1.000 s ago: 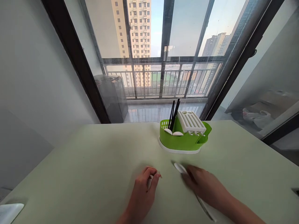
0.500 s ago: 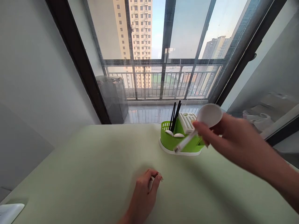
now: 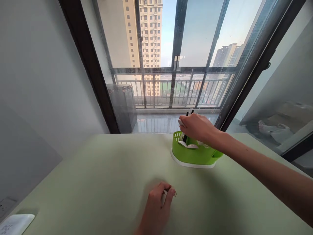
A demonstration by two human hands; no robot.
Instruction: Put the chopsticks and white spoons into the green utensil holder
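My right hand (image 3: 195, 125) is closed around a white spoon (image 3: 181, 122) above the left end of a green cutlery holder (image 3: 195, 156). The spoon's bowl pokes out at the fingers; most of the rest of it is hidden. Black chopsticks (image 3: 185, 138) stand in the holder just beneath this hand, and two white spoon bowls, such as this spoon bowl (image 3: 192, 146), lean over its front rim. On the table, my left hand (image 3: 160, 199) rests with fingers curled and thumb near the forefinger, nothing visible in its grasp.
The pale green table (image 3: 102, 182) reaches to the window wall. At its lower left lies a white object (image 3: 18, 223) with dark marks, partly cut off. Beyond the glass, a grey covered box-shaped thing (image 3: 123, 107) stands on the balcony; a white bag (image 3: 275, 130) lies at right.
My right hand has moved left and the spoon has turned from a slant in front of the holder to a place over its left end. My left hand keeps its pose.
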